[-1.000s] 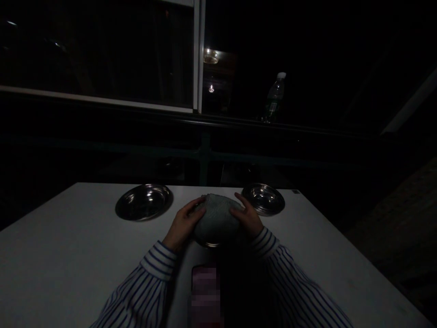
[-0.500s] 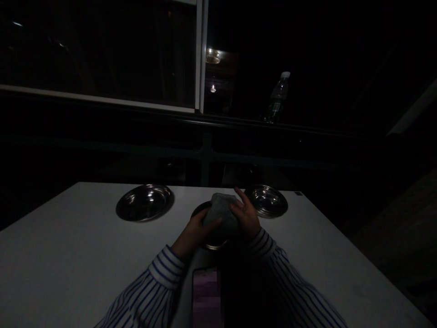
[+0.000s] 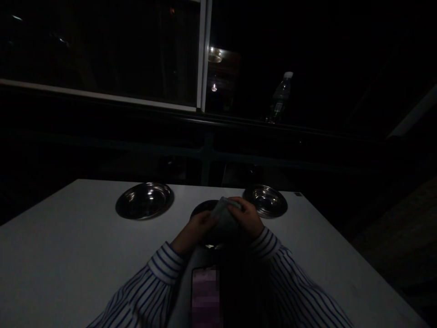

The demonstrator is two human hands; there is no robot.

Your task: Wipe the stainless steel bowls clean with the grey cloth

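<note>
The left hand [image 3: 194,230] and the right hand [image 3: 246,219], close together, both grip a grey cloth [image 3: 223,217]. Under it lies a metal dish [image 3: 204,208] on the white table [image 3: 68,255].

Left hand [image 3: 195,228]: I have it just left of centre, palm turned inward, fingers [image 3: 207,219] curled closed.
Right hand [image 3: 246,218]: I have it opposite and slightly farther forward, knuckles up, fingers bent down in a closed pinch.
Spacing: the two hands sit close, fingertips nearly meeting.
Forearms: in blue-striped white shirt sleeves [image 3: 150,284], they rise from the lower edge and converge toward the middle.
</note>
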